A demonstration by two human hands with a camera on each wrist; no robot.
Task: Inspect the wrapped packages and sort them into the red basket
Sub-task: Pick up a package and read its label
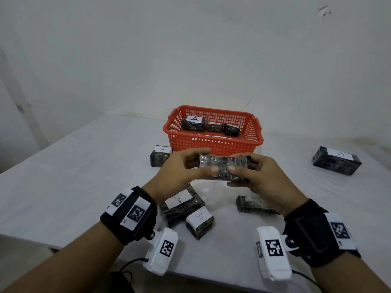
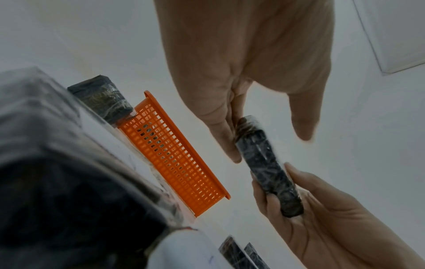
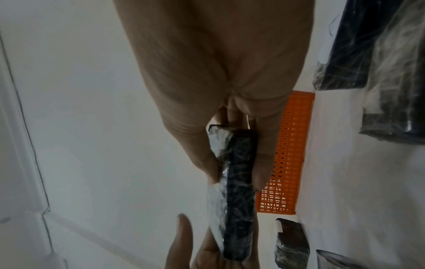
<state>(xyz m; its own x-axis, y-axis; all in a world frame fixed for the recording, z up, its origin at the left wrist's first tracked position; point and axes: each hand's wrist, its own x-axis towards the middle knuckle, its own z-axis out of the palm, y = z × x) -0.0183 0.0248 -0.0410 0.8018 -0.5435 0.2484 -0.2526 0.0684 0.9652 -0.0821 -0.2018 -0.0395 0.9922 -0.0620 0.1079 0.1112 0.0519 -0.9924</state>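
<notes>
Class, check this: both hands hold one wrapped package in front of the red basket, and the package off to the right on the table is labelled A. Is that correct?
Not quite. The head view shows the package on the right labelled B. The rest stands: both hands, left and right, hold one wrapped package in front of the red basket.

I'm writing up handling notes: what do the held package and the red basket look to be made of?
Held package: a dark block under clear, glossy plastic film, judging by the creases and glints; its contents can't be told. Red basket: moulded rigid plastic with a smooth finish, shown by its regular slotted lattice walls and thick rim.
</notes>
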